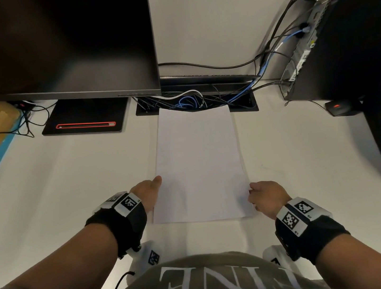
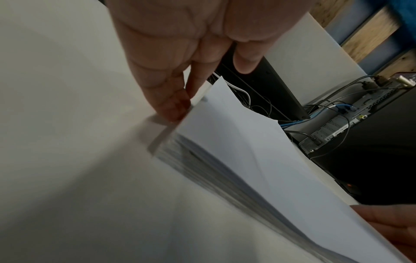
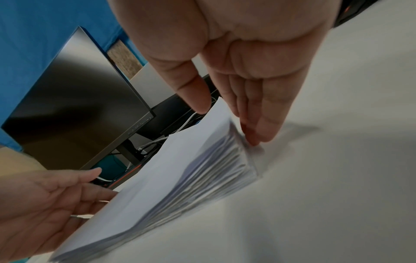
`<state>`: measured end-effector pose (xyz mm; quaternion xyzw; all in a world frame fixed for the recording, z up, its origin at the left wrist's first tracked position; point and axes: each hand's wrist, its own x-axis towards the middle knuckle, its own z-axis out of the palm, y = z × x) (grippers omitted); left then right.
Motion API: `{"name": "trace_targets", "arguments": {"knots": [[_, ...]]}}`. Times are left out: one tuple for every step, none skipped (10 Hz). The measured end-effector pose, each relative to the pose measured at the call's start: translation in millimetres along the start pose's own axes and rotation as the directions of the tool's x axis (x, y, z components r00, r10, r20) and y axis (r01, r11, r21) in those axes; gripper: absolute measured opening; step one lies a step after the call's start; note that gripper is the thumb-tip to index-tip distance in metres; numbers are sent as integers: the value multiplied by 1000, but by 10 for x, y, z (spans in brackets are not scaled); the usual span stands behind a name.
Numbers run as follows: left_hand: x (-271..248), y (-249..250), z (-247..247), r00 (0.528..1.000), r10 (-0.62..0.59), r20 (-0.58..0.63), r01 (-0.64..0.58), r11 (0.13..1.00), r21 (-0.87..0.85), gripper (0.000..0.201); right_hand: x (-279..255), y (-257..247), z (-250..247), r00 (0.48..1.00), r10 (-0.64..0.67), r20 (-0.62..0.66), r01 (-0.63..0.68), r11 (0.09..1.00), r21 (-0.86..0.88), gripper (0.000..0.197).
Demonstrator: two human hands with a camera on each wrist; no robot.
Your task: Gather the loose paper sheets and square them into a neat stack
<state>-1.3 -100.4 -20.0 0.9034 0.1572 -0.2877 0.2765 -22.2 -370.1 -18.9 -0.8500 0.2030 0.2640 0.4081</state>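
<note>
A stack of white paper sheets (image 1: 200, 162) lies lengthwise on the white desk (image 1: 66, 189), its sides roughly flush. My left hand (image 1: 149, 190) stands at the stack's left long edge, straight fingers (image 2: 173, 110) pressing against the side of the sheets (image 2: 247, 151), the thumb held just above the top sheet. My right hand (image 1: 265, 195) is at the right long edge near the front corner; its straight fingertips (image 3: 254, 138) touch the side of the stack (image 3: 157, 178), where sheet edges show slightly fanned. The stack sits between both palms.
A dark monitor (image 1: 55, 40) on a black base (image 1: 85, 118) stands at the back left. A cable well (image 1: 192, 101) full of wires lies just beyond the stack's far end. At the right are a black computer tower (image 1: 355, 43) and a small black device (image 1: 338, 108).
</note>
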Motion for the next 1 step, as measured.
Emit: {"name": "trace_targets", "arguments": {"knots": [[70, -173, -18, 995, -31, -95, 26, 998, -49, 56, -100, 36, -81, 996, -34, -79, 28, 997, -72, 47]]}}
